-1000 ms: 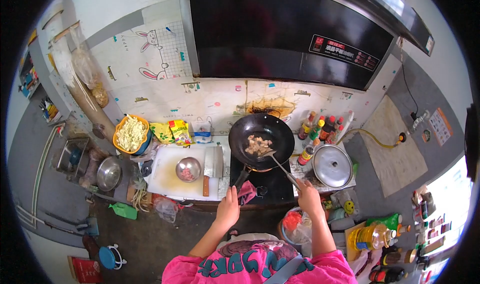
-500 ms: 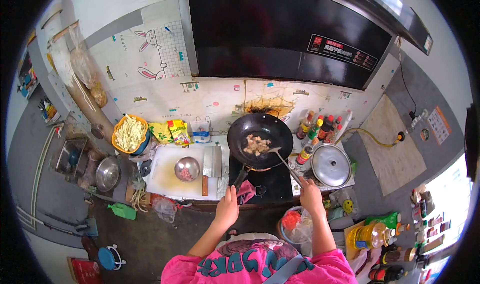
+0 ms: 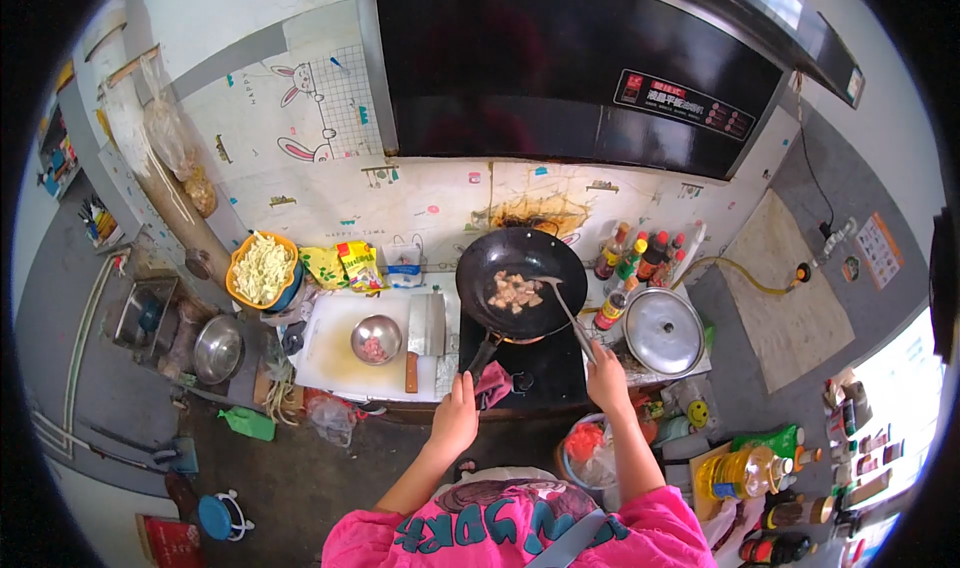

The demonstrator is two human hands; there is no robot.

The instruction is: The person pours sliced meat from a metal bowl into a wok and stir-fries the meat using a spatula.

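A black wok (image 3: 549,255) sits on the stove (image 3: 540,388), with browned pieces of meat (image 3: 514,292) heaped near its middle. My left hand (image 3: 456,414) is closed around the wok's handle at the near left. Closed on the long handle of a metal spatula (image 3: 572,316) is my right hand (image 3: 606,380). The spatula's head lies inside the wok, just right of the meat. A dark red cloth (image 3: 493,384) rests beside the wok handle, close to my left hand.
Left of the stove, a cutting board (image 3: 326,338) bears a steel bowl (image 3: 376,328) of raw meat and a cleaver (image 3: 428,325). An orange basket (image 3: 236,283) holds pale cut vegetables. Sauce bottles (image 3: 632,258) and a lidded pot (image 3: 663,330) stand to the right. The range hood (image 3: 570,68) hangs above.
My right hand has shifted left and slightly away from me. The spatula's head has moved farther up the wok beside the meat. My left hand keeps its hold on the handle.
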